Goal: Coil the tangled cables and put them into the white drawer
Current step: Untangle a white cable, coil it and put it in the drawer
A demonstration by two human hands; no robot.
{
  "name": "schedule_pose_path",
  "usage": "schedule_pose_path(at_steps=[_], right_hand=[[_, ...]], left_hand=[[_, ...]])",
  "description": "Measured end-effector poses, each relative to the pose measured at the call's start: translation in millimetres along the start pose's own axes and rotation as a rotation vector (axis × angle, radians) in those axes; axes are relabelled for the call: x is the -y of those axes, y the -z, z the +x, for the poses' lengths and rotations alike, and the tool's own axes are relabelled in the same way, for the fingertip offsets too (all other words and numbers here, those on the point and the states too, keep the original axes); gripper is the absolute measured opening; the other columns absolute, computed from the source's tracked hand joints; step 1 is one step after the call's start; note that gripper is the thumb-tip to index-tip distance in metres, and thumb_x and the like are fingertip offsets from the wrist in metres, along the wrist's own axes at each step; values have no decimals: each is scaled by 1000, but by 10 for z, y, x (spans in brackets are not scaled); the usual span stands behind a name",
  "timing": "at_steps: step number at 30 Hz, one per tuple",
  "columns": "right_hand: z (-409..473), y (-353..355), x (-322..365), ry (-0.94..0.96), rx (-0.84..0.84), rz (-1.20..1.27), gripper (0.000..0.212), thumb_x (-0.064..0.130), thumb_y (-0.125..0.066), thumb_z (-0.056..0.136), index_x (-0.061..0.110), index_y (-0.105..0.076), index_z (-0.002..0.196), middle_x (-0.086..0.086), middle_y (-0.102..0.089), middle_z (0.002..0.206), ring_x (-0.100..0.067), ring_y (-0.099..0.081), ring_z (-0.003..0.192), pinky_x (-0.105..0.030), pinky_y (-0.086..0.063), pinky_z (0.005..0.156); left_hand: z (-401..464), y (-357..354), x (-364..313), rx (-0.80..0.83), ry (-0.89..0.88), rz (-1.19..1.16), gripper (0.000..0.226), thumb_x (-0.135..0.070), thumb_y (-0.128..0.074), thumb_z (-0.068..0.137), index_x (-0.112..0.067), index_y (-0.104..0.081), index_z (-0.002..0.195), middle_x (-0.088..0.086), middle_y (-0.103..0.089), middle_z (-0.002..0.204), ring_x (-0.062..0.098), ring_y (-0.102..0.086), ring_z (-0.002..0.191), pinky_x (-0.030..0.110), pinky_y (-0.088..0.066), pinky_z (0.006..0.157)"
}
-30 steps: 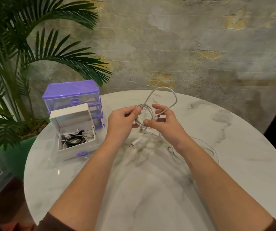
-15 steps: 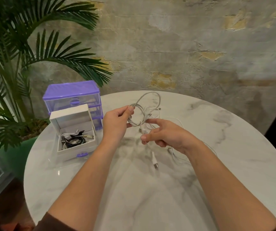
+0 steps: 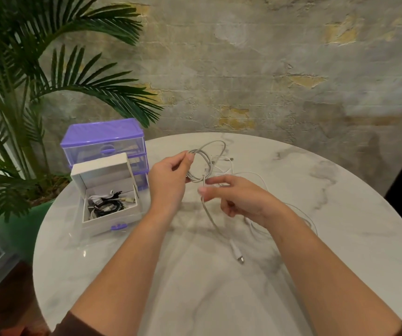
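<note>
pinched between thumb and fingers, the left hand holds a small coil of white cable up off the table, so the loops stay stacked instead of springing apart. the right hand sits just in front of it with the fingers curled; the free tail of the cable runs down past its fingertips, and it looks like a light pinch on that tail, though i can't be sure how firmly it's held. the tail hangs slack down to the marble, ending in a plug lying on the tabletop, so there seems to be one more wrap or so left to take up.

behind the right wrist another thin white cable lies loose on the table, uncoiled, waiting its turn i'd guess. over to the left the white drawer stands pulled out in front of its purple organizer, open at the top and near the left hand, with some black and white cables already lying in it.
</note>
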State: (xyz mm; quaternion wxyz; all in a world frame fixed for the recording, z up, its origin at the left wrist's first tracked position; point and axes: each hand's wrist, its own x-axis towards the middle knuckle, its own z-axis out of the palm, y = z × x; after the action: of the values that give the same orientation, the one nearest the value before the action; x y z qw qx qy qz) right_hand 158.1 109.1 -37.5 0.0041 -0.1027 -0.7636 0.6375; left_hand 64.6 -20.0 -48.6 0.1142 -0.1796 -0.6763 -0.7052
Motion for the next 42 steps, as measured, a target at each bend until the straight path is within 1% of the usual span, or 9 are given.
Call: schedule_pose_path(at_steps=[4, 8, 11, 14, 18, 27, 34, 37, 42], right_hand=[[13, -25, 2, 32, -152, 248, 48, 15, -79, 80, 8, -51, 119, -11, -73, 82, -15, -55, 51, -25, -48, 51], [-12, -98, -14, -12, -49, 239, 31, 2, -70, 85, 4, -56, 113, -12, -67, 78, -18, -61, 56, -27, -55, 57], [-5, -109, 14, -24, -34, 303, 16, 10, -54, 93, 5, -64, 104, -11, -65, 89, -19, -60, 59, -29, -53, 60], [-17, -78, 40, -59, -13, 283, 27, 28, -56, 92, 6, -67, 102, -8, -68, 89, -19, -59, 60, -30, -52, 61], [11, -161, 2, -61, -99, 146, 47, 53, -68, 83, 9, -70, 100, -6, -72, 85, -17, -60, 60, -27, -52, 59], [7, -139, -25, 0, -75, 259, 28, 20, -75, 84, -3, -72, 99, -10, -73, 82, -16, -62, 58, -25, -55, 58], [-44, -40, -33, -59, 85, 26, 14, 10, -77, 80, -2, -71, 84, -14, -71, 77, -17, -63, 57, -29, -60, 63], [-70, -22, -52, -139, 200, -120, 16, 8, -77, 80, -5, -70, 87, -13, -71, 77, -17, -65, 59, -27, -59, 59], [-74, 75, -39, -226, 224, -231, 14, 7, -79, 78, -3, -70, 82, -15, -69, 73, -18, -66, 57, -27, -60, 60]], left_hand=[[-24, -45, -20, 33, 33, -49, 25, -24, -67, 90, -12, -71, 111, -4, -67, 81, 4, -61, 74, 30, -59, 67], [-13, 0, -38, -3, 1, -36, 25, -26, -64, 92, -12, -72, 110, -1, -67, 81, 4, -60, 73, 22, -57, 63], [-12, 21, -24, -24, -32, 10, 25, -29, -65, 91, -13, -73, 108, 2, -66, 82, 8, -59, 74, 24, -58, 64], [-23, 6, -22, -6, -17, -6, 20, -29, -65, 91, -18, -74, 106, 3, -67, 82, 8, -59, 74, 27, -59, 66], [-57, -59, -47, 56, 64, -118, 26, -24, -68, 89, -10, -72, 110, 0, -69, 84, 7, -64, 76, 28, -59, 68], [-36, -57, -17, 65, 77, -123, 27, -23, -69, 88, -7, -72, 110, -2, -66, 77, 1, -61, 69, 32, -60, 67], [-1, 8, -6, 3, 73, -107, 16, -23, -66, 91, -18, -71, 105, 3, -66, 80, 6, -59, 73, 25, -58, 62], [37, 47, -3, -32, 67, -82, 19, -25, -65, 91, -18, -71, 107, 0, -65, 76, 7, -58, 72, 29, -59, 65], [63, 70, 3, -60, 53, -65, 24, -26, -65, 91, -13, -71, 111, 0, -65, 79, 5, -59, 72, 32, -59, 67]])
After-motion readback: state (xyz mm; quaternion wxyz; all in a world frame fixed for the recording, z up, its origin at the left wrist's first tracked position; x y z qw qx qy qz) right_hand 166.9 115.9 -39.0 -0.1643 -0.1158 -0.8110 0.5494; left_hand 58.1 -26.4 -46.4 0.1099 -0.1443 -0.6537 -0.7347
